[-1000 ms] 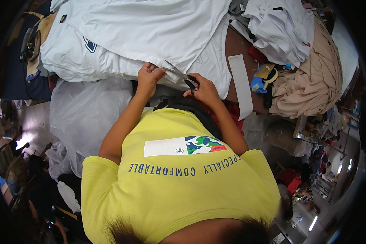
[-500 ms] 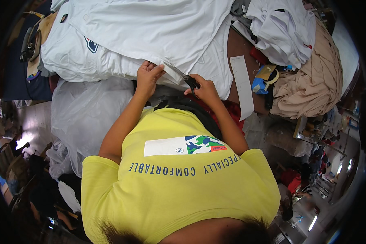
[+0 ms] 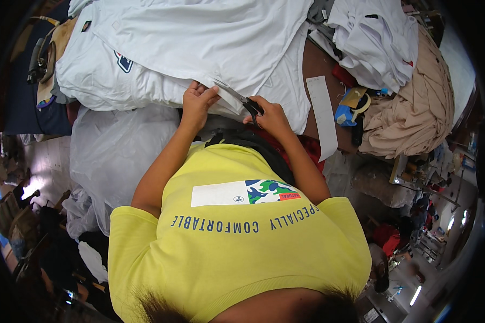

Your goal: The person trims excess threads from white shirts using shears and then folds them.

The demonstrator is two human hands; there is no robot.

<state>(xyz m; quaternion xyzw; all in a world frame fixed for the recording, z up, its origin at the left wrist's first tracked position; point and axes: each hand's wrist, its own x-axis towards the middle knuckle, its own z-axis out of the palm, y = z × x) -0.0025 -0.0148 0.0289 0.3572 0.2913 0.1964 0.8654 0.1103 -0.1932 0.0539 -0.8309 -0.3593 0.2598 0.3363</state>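
A white knit garment [image 3: 210,37] is spread over a pile of white shirts [image 3: 86,70] in front of me. My left hand [image 3: 197,103] pinches the garment's near edge between thumb and fingertips. In my right hand [image 3: 270,115] is a pair of scissors [image 3: 250,105] with black handles, my fingers around the grips. Their metal blades point left and away from me, close to the pinched edge and just right of my left fingertips. Whether the blades are cutting cloth or thread I cannot make out.
Right of the pile, a white paper strip [image 3: 322,116] hangs over the brown table edge [image 3: 312,64]. Beside it lie a tape roll [image 3: 361,105], white clothes [image 3: 374,40] and beige cloth [image 3: 412,110]. Clear plastic bags [image 3: 121,145] are at the left. A person in red [image 3: 385,237] is far right.
The scissors have shifted very slightly to the left, their tips nearer my left fingertips. My left hand keeps its pinch on the garment's edge.
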